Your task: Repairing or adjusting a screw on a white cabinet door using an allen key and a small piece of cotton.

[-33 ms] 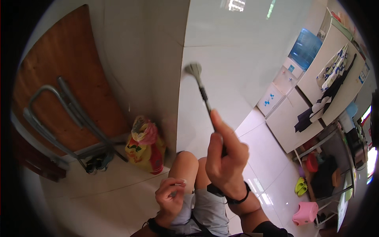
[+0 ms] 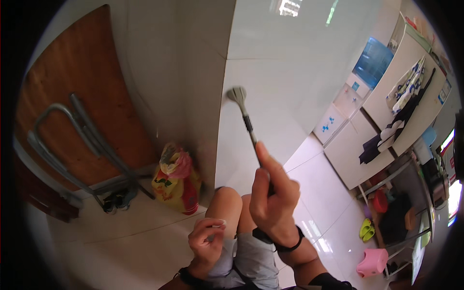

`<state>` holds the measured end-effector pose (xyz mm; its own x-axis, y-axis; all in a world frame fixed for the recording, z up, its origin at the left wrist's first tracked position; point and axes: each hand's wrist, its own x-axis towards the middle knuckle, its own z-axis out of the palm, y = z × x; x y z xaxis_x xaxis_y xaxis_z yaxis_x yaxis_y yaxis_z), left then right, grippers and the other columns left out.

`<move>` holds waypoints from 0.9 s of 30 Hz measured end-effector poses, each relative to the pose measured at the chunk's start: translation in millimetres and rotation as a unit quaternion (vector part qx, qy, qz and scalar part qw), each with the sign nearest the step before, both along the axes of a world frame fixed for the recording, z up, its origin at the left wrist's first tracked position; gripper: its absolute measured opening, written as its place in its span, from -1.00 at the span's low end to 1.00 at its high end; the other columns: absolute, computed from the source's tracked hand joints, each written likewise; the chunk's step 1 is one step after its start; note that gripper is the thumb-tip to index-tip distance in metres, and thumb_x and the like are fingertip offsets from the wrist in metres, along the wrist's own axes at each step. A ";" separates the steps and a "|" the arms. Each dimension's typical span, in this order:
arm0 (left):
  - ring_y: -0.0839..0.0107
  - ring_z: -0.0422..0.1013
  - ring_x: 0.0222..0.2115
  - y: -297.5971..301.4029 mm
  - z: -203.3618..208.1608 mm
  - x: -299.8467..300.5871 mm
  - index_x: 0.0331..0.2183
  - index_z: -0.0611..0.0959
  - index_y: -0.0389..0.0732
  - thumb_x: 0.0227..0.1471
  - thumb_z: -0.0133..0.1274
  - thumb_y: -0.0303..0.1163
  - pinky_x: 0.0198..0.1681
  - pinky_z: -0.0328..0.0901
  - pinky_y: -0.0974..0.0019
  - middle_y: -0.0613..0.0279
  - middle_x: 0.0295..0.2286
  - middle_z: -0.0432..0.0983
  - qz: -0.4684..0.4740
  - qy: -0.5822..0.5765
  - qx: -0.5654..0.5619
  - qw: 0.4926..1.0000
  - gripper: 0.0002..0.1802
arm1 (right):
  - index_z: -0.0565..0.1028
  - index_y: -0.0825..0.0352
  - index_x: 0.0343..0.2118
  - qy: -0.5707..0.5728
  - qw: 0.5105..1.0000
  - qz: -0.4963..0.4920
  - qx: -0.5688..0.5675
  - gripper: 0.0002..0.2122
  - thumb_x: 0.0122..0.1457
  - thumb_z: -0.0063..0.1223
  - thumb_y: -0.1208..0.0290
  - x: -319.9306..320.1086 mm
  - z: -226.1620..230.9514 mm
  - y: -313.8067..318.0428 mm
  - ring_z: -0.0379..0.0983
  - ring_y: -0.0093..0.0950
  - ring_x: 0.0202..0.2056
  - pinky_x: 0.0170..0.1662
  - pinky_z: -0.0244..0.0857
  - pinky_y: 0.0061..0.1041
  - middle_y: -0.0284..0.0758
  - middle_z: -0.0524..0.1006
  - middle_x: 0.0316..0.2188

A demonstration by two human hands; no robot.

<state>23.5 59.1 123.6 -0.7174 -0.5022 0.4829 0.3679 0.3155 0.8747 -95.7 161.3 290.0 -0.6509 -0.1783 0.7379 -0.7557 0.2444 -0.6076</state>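
My right hand (image 2: 276,203) is closed round the dark handle of a slim brush-like tool (image 2: 247,121), with the index finger stretched along it. Its flared grey-green head points up and away, close to the edge of the glossy white wall panel (image 2: 275,96); whether it touches the panel I cannot tell. Above my left thigh, my left hand (image 2: 207,239) is curled, thumb and fingers drawn together. A small whitish bit shows at its fingertips, too small to name.
A yellow-and-red bag (image 2: 176,188) stands on the floor by the wall corner. Leaning at left are a wooden board (image 2: 72,92) and a grey metal frame (image 2: 58,108). Toward the right are a water dispenser (image 2: 338,108), a pink stool (image 2: 372,262) and green slippers (image 2: 367,230).
My right hand and the tool have come slightly lower and a little left; the tool's head sits lower against the panel. My left hand stays nearly in place.
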 end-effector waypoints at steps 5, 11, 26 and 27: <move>0.31 0.50 -0.33 -5.4 -2.9 -8.2 -0.53 0.63 -0.29 -0.13 0.21 -0.77 -0.24 0.41 0.33 0.14 -0.36 0.63 0.002 0.004 0.039 0.999 -0.84 | 0.43 0.42 0.18 0.053 0.999 0.000 0.007 -0.51 0.16 -0.10 0.81 -3.4 22.5 -3.2 0.20 -0.74 -0.70 -0.58 0.02 -0.74 -0.43 0.33 -0.69; 0.31 0.50 -0.33 -3.9 -7.4 -8.4 -0.52 0.62 -0.31 -0.07 0.17 -0.76 -0.25 0.42 0.34 0.13 -0.35 0.62 -0.006 0.038 0.059 0.998 -0.86 | 0.43 0.43 0.18 0.032 0.999 0.004 0.009 -0.52 0.16 -0.10 0.80 -1.8 8.3 -5.9 0.23 -0.75 -0.69 -0.58 0.05 -0.73 -0.41 0.42 -0.62; 0.33 0.52 -0.30 -7.9 -14.9 -11.4 -0.51 0.63 -0.32 -0.08 0.17 -0.79 -0.23 0.43 0.35 0.12 -0.34 0.61 0.019 0.016 0.107 0.994 -0.84 | 0.44 0.49 0.16 0.063 0.997 -0.015 -0.041 -0.58 0.22 -0.12 0.77 -19.1 18.7 -16.2 0.20 -0.81 -0.63 -0.57 0.04 -0.72 -0.31 0.59 -0.30; 0.33 0.52 -0.30 -7.5 -13.7 -11.6 -0.51 0.63 -0.32 -0.08 0.17 -0.79 -0.23 0.43 0.35 0.12 -0.34 0.61 0.016 0.013 0.109 0.994 -0.84 | 0.44 0.50 0.15 0.048 0.998 -0.012 -0.046 -0.60 0.25 -0.13 0.75 -17.1 20.4 -16.3 0.16 -0.82 -0.60 -0.56 0.00 -0.72 -0.23 0.64 -0.09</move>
